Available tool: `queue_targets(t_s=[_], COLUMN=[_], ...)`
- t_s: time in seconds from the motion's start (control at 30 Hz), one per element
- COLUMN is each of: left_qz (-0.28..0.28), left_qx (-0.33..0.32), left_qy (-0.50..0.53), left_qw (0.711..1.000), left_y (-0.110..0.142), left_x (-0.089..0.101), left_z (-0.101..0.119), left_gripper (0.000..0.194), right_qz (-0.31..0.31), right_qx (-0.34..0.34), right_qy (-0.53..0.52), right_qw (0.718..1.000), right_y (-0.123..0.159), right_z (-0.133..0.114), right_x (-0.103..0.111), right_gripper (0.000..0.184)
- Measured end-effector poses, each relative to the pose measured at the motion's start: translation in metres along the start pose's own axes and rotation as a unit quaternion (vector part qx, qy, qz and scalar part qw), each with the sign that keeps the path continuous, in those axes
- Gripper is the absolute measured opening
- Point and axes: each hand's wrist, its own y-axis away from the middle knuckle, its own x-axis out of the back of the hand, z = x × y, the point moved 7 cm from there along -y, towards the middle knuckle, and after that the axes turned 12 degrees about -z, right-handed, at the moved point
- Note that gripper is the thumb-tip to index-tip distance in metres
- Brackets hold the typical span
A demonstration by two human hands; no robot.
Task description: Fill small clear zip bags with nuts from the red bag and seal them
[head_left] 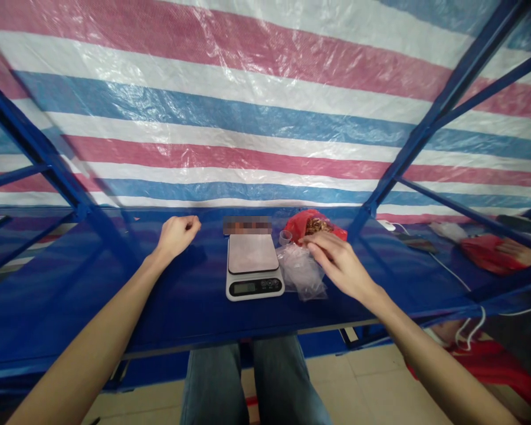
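Note:
My left hand (179, 235) is curled into a loose fist above the blue table, left of a white kitchen scale (255, 262). Nothing shows in that fist. On the scale's right, my right hand (336, 258) hovers with fingers drawn together, their tips at the near edge of an open red plastic bag (297, 224). Golden-brown small pieces (318, 226) fill the bag's mouth. Whether those fingertips hold anything is too small to tell. Clear plastic bags (307, 277) lie beneath the hand, touching or very near the scale. A small clear cup (285, 237) stands between scale and red bag.
A pixelated brownish object (246, 225) lies behind the scale. Blue frame bars (407, 153) rise on both sides, with a striped tarp (230, 118) behind. At right, beyond the bar, are a white cable (451, 270), another red bag (482, 254) and another person's hand (520, 251).

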Motion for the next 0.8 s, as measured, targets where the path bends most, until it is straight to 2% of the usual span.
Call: queue_targets(t_s=[0.13, 0.2, 0.27, 0.43, 0.67, 0.8], left_qz=[0.013, 0.028, 0.043, 0.043, 0.059, 0.082], left_qx=[-0.008, -0.012, -0.022, -0.053, -0.032, -0.025], left_qy=[0.015, 0.026, 0.04, 0.064, 0.08, 0.091], left_qw=[1.0, 0.999, 0.998, 0.996, 0.995, 0.992], left_y=[0.001, 0.001, 0.0, -0.003, -0.004, -0.003], left_x=[0.001, 0.003, 0.005, 0.003, 0.002, 0.006], left_z=[-0.002, -0.005, -0.007, -0.016, -0.04, -0.046], left_gripper=[0.038, 0.033, 0.027, 0.022, 0.024, 0.026], right_qz=[0.152, 0.223, 0.258, 0.259, 0.259, 0.263], right_qx=[-0.012, -0.016, -0.009, -0.02, -0.033, -0.046], right_qy=[-0.065, -0.069, -0.083, -0.108, -0.118, -0.133], right_qw=[0.986, 0.972, 0.963, 0.96, 0.958, 0.955], right_y=[-0.046, -0.064, -0.076, -0.076, -0.06, -0.059], right_z=[0.013, 0.03, 0.052, 0.097, 0.106, 0.122], right_x=[0.026, 0.03, 0.024, -0.003, -0.015, -0.017], right_gripper=[0.033, 0.032, 0.031, 0.036, 0.039, 0.037])
